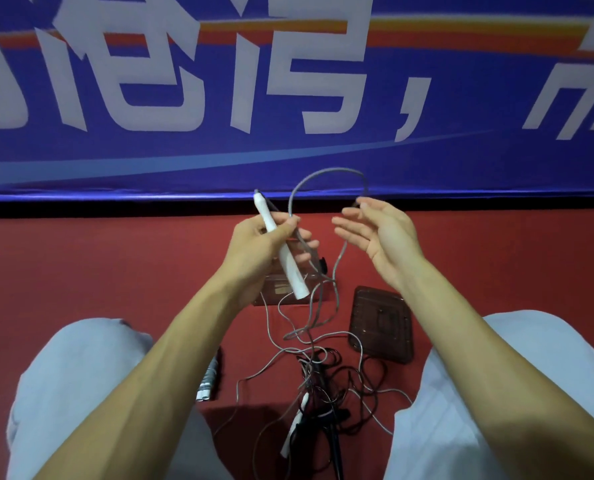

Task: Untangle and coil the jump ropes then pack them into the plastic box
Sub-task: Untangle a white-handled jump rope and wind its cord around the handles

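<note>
My left hand (264, 244) grips a white jump-rope handle (281, 247), held slanted above the floor. Its grey rope (326, 173) arcs up and over to my right hand (378, 233), which is open with the palm turned left; the rope passes behind its fingers and drops down. Below, the grey rope joins a tangle with a black rope (326, 375) between my knees. A second white handle (297, 427) lies in that tangle. The clear plastic box (271, 289) sits on the red floor, partly hidden behind my left hand.
The box's brownish lid (382, 327) lies flat to the right of the box. Another white handle with black marks (209, 379) lies by my left knee. A blue banner with white characters (288, 98) stands along the far edge of the red floor (115, 265).
</note>
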### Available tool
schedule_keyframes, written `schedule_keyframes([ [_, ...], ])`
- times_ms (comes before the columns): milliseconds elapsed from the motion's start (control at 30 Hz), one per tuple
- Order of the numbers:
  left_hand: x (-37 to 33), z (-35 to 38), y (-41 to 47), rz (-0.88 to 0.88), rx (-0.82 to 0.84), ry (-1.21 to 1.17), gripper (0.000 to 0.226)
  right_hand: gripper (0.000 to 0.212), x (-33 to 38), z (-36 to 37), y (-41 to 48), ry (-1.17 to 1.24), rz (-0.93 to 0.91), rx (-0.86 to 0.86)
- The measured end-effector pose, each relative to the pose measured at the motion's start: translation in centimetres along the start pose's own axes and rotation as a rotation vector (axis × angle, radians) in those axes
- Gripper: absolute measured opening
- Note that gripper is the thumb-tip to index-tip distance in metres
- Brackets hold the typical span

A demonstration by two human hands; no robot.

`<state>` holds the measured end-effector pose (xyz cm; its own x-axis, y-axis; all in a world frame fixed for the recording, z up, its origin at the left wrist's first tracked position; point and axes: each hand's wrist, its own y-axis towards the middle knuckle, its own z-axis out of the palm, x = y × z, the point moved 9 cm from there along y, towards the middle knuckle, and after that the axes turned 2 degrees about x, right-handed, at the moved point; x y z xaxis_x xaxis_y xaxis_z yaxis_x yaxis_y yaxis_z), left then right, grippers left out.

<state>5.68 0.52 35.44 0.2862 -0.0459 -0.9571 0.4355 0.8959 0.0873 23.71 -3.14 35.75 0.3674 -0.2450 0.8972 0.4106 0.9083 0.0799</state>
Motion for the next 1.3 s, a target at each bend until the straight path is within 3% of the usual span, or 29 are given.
schedule_keyframes([
  [167, -1.2, -0.7, -0.1, -0.007, -0.055, -0.332, 0.011, 0.028, -2.5, 2.8, -1.0, -0.493, 0.074, 0.256],
  [267, -1.7, -1.4, 0.0, -0.006, -0.095, -0.571, 0.009, 0.039, -4.5, 4.4, -2.1, -0.656, 0.137, 0.452],
  [367, -2.1, -2.3, 0.2, 0.023, -0.129, -0.738, 0.009, 0.033, -6.1, 5.1, -3.1, -0.763, 0.211, 0.614],
  [467, -2.1, -2.9, 0.4, 0.054, -0.159, -0.737, 0.008, 0.018, -6.6, 5.4, -3.6, -0.693, 0.250, 0.628],
  [567, -2.1, -3.2, 0.5, 0.088, -0.190, -0.644, 0.007, 0.018, -5.8, 4.8, -2.8, -0.643, 0.190, 0.493],
  [733, -1.2, -3.5, 0.7, 0.085, -0.209, -0.077, 0.014, 0.026, -2.8, 3.2, -1.2, -0.523, 0.036, 0.244],
  [900, 0.8, -1.6, 1.0, -0.023, -0.030, 0.238, 0.013, 0.031, 0.2, 2.6, -0.9, -0.201, -0.009, 0.187],
  [1033, 2.5, 0.8, 0.4, -0.038, 0.213, 0.521, 0.017, 0.027, 1.3, 2.3, -0.9, 0.142, 0.005, 0.192],
  [1133, 3.2, 2.2, -0.4, -0.046, 0.344, 0.601, 0.014, 0.025, 1.6, 1.7, -0.7, 0.332, 0.004, 0.153],
  [1300, 2.6, 3.0, -0.9, -0.037, 0.368, 0.569, 0.017, 0.022, 1.3, 0.4, -0.3, 0.478, 0.009, 0.055],
])
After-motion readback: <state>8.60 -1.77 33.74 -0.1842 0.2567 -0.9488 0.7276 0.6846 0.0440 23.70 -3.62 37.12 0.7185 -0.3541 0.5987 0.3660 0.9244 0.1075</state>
